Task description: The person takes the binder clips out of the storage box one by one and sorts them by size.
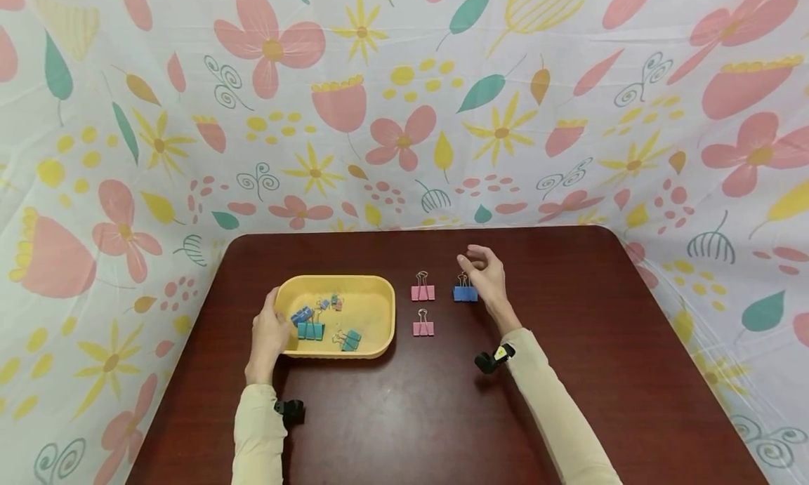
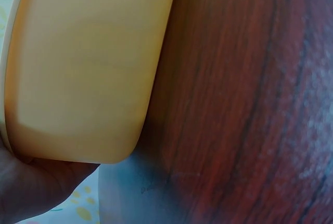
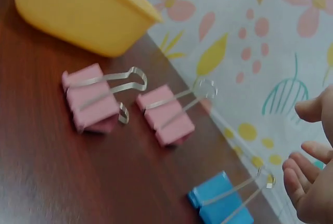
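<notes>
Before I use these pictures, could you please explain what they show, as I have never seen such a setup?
There is no robot, only a person's two bare hands. The wide picture comes from a camera worn on the head; the closer two come from wrist cameras, left and right. On the dark table are two pink binder clips and a blue clip. The yellow tray contains more clips, some tiny. The left hand holds the tray's end; the right hand is by the blue clip, holding nothing.

No readable text, labels, brands, numbers or signs
</notes>
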Tool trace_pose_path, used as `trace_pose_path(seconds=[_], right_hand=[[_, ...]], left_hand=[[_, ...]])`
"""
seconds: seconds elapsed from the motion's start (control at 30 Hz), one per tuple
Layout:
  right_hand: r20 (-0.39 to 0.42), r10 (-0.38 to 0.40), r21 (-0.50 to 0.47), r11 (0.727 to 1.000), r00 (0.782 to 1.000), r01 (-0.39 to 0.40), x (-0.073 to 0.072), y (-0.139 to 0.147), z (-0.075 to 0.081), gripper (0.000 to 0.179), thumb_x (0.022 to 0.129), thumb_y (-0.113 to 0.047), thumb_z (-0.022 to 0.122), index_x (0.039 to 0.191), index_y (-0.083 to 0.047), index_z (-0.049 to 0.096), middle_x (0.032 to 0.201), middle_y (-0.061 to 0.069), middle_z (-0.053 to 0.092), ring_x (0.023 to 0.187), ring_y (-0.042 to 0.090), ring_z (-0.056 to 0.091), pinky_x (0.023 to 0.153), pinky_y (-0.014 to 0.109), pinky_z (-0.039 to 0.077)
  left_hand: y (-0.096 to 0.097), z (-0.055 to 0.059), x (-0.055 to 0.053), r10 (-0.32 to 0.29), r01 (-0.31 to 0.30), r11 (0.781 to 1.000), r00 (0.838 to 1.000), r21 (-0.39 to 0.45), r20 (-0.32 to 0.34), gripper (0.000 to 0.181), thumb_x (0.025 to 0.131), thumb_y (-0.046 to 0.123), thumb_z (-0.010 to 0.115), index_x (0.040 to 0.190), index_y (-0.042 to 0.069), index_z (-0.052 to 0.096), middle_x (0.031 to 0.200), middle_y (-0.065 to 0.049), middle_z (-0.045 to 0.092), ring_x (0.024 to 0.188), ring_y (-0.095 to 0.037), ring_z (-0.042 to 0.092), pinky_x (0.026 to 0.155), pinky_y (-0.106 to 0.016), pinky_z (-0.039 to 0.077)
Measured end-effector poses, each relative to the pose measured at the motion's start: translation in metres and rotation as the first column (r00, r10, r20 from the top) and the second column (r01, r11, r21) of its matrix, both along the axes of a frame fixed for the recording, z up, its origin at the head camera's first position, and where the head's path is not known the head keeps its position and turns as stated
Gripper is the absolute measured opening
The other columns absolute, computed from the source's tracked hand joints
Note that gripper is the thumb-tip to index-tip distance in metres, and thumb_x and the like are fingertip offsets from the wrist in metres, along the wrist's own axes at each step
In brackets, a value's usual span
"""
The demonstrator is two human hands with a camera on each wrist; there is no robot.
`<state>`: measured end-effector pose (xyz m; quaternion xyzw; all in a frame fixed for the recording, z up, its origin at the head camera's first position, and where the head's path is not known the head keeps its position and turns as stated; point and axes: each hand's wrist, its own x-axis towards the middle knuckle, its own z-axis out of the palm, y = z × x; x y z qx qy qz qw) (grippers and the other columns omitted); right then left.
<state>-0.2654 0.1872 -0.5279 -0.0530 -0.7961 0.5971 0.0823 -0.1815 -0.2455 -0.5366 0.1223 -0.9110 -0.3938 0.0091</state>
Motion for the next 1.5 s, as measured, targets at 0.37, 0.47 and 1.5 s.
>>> trace_pose_path(seconds=[0.37, 0.47, 1.5], right_hand=[[-0.031, 0.064, -0.075, 0.995, 0.997, -0.066, -0.002, -0.055, 0.028, 0.036, 0.093, -0.017, 0.073, 0.125, -0.002, 0.066, 0.123, 0.021, 0.069, 0.107, 0.028, 0.066, 0.079, 0.017, 0.050], [-0.027, 0.095, -0.097, 0.991, 0.995, -0.097, 0.000, -0.075, 0.033, 0.032, 0.093, -0.014, 0.072, 0.122, -0.001, 0.068, 0.119, 0.021, 0.071, 0.107, 0.029, 0.067, 0.084, 0.021, 0.052], [0.048, 0.436, -0.040, 0.900, 0.899, -0.434, 0.014, -0.207, 0.038, 0.028, 0.097, -0.020, 0.068, 0.123, -0.008, 0.068, 0.114, 0.011, 0.073, 0.106, 0.026, 0.068, 0.090, 0.037, 0.055]], left_hand=[[0.000, -0.001, -0.001, 0.019, -0.019, 1.000, 0.999, -0.011, -0.027, 0.060, 0.100, 0.000, 0.039, 0.158, 0.011, 0.030, 0.139, -0.036, 0.053, 0.108, -0.046, 0.060, 0.090, -0.058, 0.048], [0.000, -0.002, 0.000, 0.020, -0.020, 1.000, 1.000, -0.007, -0.015, 0.062, 0.099, 0.000, 0.039, 0.159, 0.011, 0.030, 0.139, -0.035, 0.054, 0.104, -0.044, 0.060, 0.085, -0.054, 0.048], [0.001, -0.002, -0.001, 0.028, -0.029, 1.000, 0.999, -0.010, -0.028, 0.061, 0.099, -0.002, 0.040, 0.159, 0.011, 0.030, 0.143, -0.034, 0.051, 0.115, -0.047, 0.058, 0.092, -0.057, 0.048]])
